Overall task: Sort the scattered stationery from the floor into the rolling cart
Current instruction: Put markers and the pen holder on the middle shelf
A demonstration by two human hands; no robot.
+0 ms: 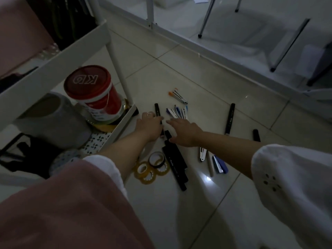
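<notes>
At the far left stands the cart (53,69), its lower tray holding a red tin (93,88). Just right of that tray your left hand (150,126) lies low on the floor (197,203) over a black marker (156,110). Its fingers (154,121) curl across the barrel in what looks like a grip (the light is poor, so take that as likely, not certain). The marker's long axis runs away from you, one end poking out beyond those fingers.

Next comes your right hand (185,131), its fingers straight and a little apart, holding nothing. The blue pens (177,112) lie fanned directly ahead of its fingertips, touching them or just short. Their long axes also point away from you. So the right hand is the nearer one to the pens, and a small reach forward should cover them. Farther right, a second marker (230,119) lies well apart from both hands.
</notes>
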